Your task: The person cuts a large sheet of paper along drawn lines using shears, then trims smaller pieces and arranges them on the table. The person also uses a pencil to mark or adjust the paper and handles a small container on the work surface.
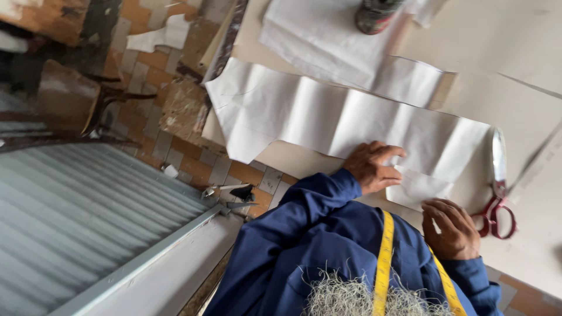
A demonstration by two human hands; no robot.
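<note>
A long white cloth panel (328, 117) lies spread across the pale table (515, 76). A smaller white piece (418, 187) sits on its near edge. My left hand (374, 167), in a blue sleeve, presses down on the cloth where the small piece begins, fingers slightly bent. My right hand (456, 231) rests on the table just below the small piece with its fingers curled. A sliver of white shows at its fingertips, and I cannot tell whether it grips anything. A yellow measuring tape (384, 263) hangs over my blue jacket.
Red-handled scissors (497, 210) lie on the table right of my right hand, beside a long pale ruler (538, 164). More folded white cloth (322, 35) and a dark can (374, 14) sit at the far side. Tiled floor (193, 164) and a corrugated metal sheet (76, 222) are at left.
</note>
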